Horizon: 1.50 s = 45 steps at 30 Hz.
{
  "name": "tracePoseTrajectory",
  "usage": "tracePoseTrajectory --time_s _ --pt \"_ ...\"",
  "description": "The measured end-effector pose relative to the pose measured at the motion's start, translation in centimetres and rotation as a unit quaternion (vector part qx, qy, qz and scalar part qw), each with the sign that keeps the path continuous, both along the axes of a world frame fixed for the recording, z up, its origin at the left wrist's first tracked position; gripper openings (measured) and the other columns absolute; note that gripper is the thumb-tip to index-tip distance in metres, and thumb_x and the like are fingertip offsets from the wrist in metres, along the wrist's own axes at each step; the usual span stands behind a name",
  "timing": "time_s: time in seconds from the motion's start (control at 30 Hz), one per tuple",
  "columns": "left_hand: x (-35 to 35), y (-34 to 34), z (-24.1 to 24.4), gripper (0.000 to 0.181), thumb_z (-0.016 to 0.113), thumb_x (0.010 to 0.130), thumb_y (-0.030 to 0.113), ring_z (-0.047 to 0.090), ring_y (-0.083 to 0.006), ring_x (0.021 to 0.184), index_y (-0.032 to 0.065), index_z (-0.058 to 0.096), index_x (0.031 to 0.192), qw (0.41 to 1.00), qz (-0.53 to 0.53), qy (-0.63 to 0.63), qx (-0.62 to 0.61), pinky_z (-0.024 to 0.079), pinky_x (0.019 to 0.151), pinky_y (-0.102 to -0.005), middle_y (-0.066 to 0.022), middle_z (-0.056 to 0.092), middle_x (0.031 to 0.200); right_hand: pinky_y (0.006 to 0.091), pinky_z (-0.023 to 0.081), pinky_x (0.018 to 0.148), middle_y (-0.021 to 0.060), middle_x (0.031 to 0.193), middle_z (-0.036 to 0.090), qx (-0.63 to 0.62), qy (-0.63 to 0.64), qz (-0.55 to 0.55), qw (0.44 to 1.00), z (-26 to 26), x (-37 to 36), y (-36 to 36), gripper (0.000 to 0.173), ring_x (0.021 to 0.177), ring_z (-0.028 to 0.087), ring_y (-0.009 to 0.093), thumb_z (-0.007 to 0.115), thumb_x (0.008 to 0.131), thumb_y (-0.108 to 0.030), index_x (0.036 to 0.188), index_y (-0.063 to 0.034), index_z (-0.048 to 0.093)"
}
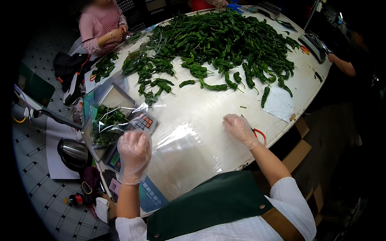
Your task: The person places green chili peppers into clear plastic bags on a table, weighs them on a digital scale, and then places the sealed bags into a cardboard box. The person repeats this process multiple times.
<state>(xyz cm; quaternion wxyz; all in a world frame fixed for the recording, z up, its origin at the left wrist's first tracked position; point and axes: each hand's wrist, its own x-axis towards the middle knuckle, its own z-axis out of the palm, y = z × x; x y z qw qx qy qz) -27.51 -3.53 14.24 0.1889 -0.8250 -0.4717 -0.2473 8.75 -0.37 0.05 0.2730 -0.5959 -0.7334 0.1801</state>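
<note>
My left hand (134,150), in a clear plastic glove, is curled beside a clear bag of green peppers (107,123) on the metal pan of a digital scale (141,123); whether its fingers grip the bag's edge cannot be told. Gloved in the same way, my right hand (239,128) rests half curled over the white table, with no object visible in it. Scissors with red handles (260,136) lie by its wrist. Between my hands and my apron, clear plastic bags (184,159) lie flat. A large heap of long green peppers (223,42) covers the table's far part.
A person in pink (101,30) stands at the far left, another person's arm (343,64) reaches in at right. A second scale (313,48), a white cloth or paper (280,104) and a steel kettle (74,154) lie around. Cardboard boxes (297,152) stand below the right edge.
</note>
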Motion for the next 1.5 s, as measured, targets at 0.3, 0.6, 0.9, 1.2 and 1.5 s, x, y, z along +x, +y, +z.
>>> tracePoseTrajectory --time_s 0.3,0.6,0.9,1.2,1.5 --pt "1.0 -4.4 1.6 0.04 0.075 0.071 0.015 0.053 -0.031 0.11 0.0097 0.061 0.108 0.983 0.127 -0.09 -0.096 0.038 0.093 -0.0447 -0.0123 0.058 0.116 0.0411 0.055 0.079 0.0125 0.102 0.065 0.075 -0.345 -0.056 0.934 -2.6 -0.7 15.3 0.031 0.094 0.064 0.029 0.055 0.085 -0.009 0.114 -0.0013 0.062" --pt "-0.1 -2.1 -0.3 0.03 0.065 0.069 0.012 0.057 -0.0174 0.088 0.0139 0.066 0.099 0.967 0.254 0.0 -0.012 0.04 0.077 -0.0349 0.0008 0.058 0.09 0.0375 0.053 0.072 0.017 0.092 0.068 -0.206 0.162 0.201 0.944 10.4 -4.1 7.0 0.034 0.08 0.066 0.032 0.068 0.08 -0.015 0.111 -0.0011 0.065" --pt "1.1 -0.7 0.7 0.016 0.069 0.068 0.007 0.054 -0.022 0.079 0.0114 0.059 0.08 0.959 0.222 -0.154 0.086 0.04 0.07 -0.0365 -0.0018 0.056 0.085 0.045 0.049 0.074 0.0175 0.091 0.063 0.095 0.152 0.406 0.896 10.2 -24.3 5.8 0.042 0.084 0.061 0.037 0.065 0.084 -0.014 0.124 -0.0048 0.055" --pt "-0.7 -0.9 0.4 0.019 0.068 0.068 0.009 0.056 -0.0193 0.081 0.0112 0.062 0.086 0.957 0.168 -0.199 0.125 0.041 0.073 -0.0347 -0.0009 0.058 0.089 0.0241 0.046 0.065 0.0009 0.088 0.06 -0.341 0.407 0.336 0.778 10.2 -33.5 8.3 0.039 0.072 0.054 0.007 0.057 0.097 -0.027 0.128 -0.0044 0.056" --pt "-1.7 -2.3 -0.1 0.036 0.072 0.072 0.014 0.057 -0.023 0.094 0.012 0.061 0.106 0.961 0.098 -0.243 0.092 0.045 0.084 -0.0401 -0.0048 0.06 0.104 0.0462 0.048 0.088 0.0223 0.108 0.063 0.203 0.045 0.284 0.936 10.8 -35.7 11.0 0.033 0.098 0.06 0.039 0.053 0.097 -0.025 0.119 -0.0007 0.058"
